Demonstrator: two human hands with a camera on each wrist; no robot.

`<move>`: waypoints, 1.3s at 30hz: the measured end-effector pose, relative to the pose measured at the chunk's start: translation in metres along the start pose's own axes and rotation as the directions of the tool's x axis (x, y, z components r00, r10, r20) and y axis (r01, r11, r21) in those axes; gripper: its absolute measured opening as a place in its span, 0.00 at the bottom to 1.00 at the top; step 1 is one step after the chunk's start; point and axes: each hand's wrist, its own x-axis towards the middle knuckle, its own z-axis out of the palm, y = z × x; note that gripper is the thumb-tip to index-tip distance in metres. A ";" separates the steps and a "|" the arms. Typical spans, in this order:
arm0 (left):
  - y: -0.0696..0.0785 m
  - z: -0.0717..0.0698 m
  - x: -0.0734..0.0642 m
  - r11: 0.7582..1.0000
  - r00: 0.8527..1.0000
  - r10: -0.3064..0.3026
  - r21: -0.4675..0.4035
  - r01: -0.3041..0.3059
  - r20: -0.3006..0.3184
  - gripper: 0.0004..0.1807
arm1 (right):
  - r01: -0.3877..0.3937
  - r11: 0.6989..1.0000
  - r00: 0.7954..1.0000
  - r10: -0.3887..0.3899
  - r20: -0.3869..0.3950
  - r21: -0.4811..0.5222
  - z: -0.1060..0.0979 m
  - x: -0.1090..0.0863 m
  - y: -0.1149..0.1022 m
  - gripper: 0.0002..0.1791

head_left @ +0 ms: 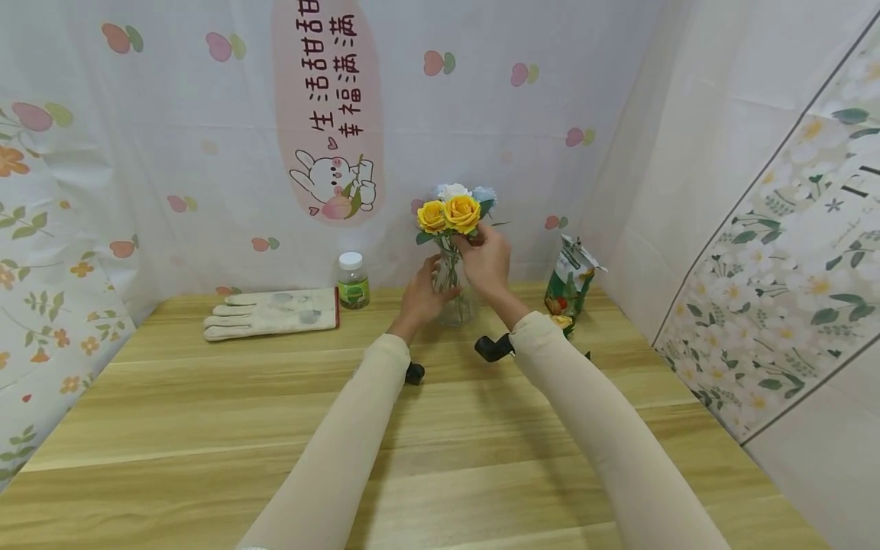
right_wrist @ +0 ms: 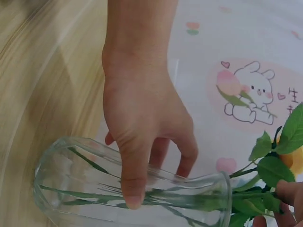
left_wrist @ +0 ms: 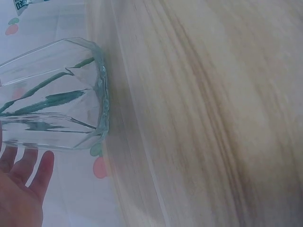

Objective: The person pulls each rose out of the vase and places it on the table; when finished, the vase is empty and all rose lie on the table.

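Observation:
A clear glass vase stands on the table near the back, with green stems inside it. My left hand grips the vase from the left side, its thumb lying across the glass. Above the rim, my right hand pinches the stem of a yellow rose just under the bloom, among green leaves. A second yellow rose, a white flower and a pale blue one crowd around it.
Left of the vase are a small white-lidded jar and a pale work glove lying flat. To the right stands a green and white pouch, with another yellow rose in front. A printed cloth hangs behind the table.

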 end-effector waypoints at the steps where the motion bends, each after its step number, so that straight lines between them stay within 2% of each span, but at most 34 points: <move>1: 0.001 0.000 -0.001 1.000 1.000 0.006 -0.003 -0.006 -0.002 0.43 | 0.007 1.000 1.000 -0.007 -0.007 0.011 -0.001 0.000 0.000 0.14; 4: 0.001 0.000 -0.002 1.000 1.000 0.025 -0.011 -0.025 -0.005 0.42 | 0.026 0.999 0.999 -0.025 -0.036 0.040 -0.005 0.000 0.000 0.12; 10: -0.001 0.000 -0.001 0.999 0.999 0.041 -0.028 -0.041 -0.020 0.43 | 0.105 0.994 0.987 -0.101 -0.122 0.026 -0.012 0.001 0.002 0.09; 16: -0.003 0.000 0.000 0.998 0.997 0.063 -0.019 -0.064 -0.042 0.44 | 0.180 0.982 0.964 -0.164 -0.210 0.059 -0.020 -0.002 0.004 0.11; 25: -0.001 0.001 -0.001 0.999 0.998 0.054 0.011 -0.053 -0.026 0.44 | 0.291 0.945 0.918 -0.232 -0.322 0.151 -0.038 0.001 0.002 0.11; 32: -0.003 0.001 -0.001 0.999 0.999 0.039 0.007 -0.039 0.006 0.45 | 0.367 0.919 0.877 -0.291 -0.382 0.144 -0.051 0.001 -0.004 0.09; 39: -0.001 -0.002 -0.002 1.000 0.999 0.024 -0.012 -0.024 0.034 0.45 | 0.389 0.907 0.865 -0.299 -0.403 0.161 -0.068 -0.003 -0.011 0.10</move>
